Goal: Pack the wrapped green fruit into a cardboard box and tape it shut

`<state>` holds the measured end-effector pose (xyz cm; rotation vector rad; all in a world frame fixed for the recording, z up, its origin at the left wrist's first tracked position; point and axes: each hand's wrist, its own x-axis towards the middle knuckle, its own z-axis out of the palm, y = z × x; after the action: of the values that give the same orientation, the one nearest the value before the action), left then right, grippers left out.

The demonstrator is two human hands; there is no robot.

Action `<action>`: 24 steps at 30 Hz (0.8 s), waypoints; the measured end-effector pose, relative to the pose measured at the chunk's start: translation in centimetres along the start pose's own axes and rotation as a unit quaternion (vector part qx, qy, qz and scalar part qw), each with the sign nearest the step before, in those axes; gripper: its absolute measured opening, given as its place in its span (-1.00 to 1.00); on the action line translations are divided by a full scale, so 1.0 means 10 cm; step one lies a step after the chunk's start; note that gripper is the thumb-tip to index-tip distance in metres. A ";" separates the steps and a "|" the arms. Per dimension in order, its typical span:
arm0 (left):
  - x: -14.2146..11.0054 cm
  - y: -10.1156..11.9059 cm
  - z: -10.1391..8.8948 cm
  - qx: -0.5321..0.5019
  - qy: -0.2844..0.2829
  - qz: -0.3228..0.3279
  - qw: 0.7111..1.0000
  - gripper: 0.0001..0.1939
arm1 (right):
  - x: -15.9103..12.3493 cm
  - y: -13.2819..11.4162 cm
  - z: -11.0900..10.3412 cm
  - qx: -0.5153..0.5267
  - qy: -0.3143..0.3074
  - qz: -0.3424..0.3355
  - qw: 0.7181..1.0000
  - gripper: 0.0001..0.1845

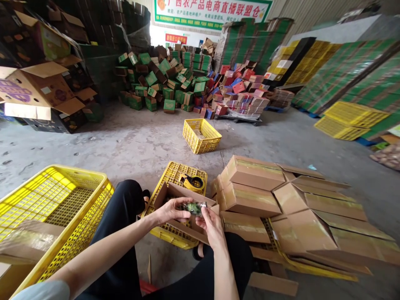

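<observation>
Seemingly partway; the left hand (171, 210) and right hand (212, 225) pinch a greenish packet (194, 208) (one end each) above an open carton (183, 191); that carton remains unsealed; taped cartons (258, 173) already lie stacked alongside.

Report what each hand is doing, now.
Left hand: closed on the left end of a small clear-wrapped green packet.
Right hand: closed on the same packet's right end.
</observation>
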<state>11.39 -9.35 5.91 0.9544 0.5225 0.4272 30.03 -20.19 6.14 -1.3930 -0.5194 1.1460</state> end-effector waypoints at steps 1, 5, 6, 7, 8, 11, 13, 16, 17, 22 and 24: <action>0.02 -0.02 0.01 0.009 0.015 0.007 1.000 -0.26 | 0.00 0.00 0.01 0.010 -0.011 0.008 1.000 -0.29; 0.09 -0.07 0.01 0.007 0.067 0.013 0.998 -0.35 | -0.01 0.00 0.03 0.010 -0.025 0.021 0.999 -0.29; 0.10 -0.07 0.00 0.009 0.068 0.011 0.998 -0.35 | -0.01 0.00 0.03 0.002 -0.015 0.021 1.000 -0.33; 0.10 -0.07 0.00 0.013 0.064 0.009 0.998 -0.35 | 0.00 0.01 0.02 -0.004 -0.003 0.022 1.000 -0.37; 0.10 -0.07 0.01 0.018 0.059 0.007 0.998 -0.35 | 0.01 0.02 0.02 -0.006 0.008 0.023 1.000 -0.41; 0.10 -0.06 0.01 0.022 0.052 0.005 0.998 -0.34 | 0.03 0.05 0.00 -0.012 0.031 0.020 0.999 -0.43; 0.10 -0.06 0.01 0.019 0.058 0.005 0.998 -0.34 | 0.04 0.06 0.00 -0.018 0.036 0.016 0.999 -0.38; 0.12 -0.08 -0.01 0.034 0.056 0.004 0.998 -0.38 | 0.03 0.08 0.02 -0.029 0.027 0.014 0.999 -0.28; 0.13 -0.07 -0.02 0.044 0.050 0.001 0.998 -0.39 | 0.04 0.09 0.03 -0.037 0.022 0.013 0.999 -0.28; 0.14 -0.01 -0.09 0.060 0.076 0.005 0.995 -0.30 | 0.09 0.14 -0.03 -0.089 0.050 -0.001 0.995 -0.39; 0.14 0.03 -0.16 0.069 0.111 0.026 0.991 -0.26 | 0.12 0.18 -0.09 -0.150 0.090 -0.025 0.984 -0.36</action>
<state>11.51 -7.40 5.08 1.0605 0.7378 0.5528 30.74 -19.96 3.93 -1.7160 -0.6113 0.9163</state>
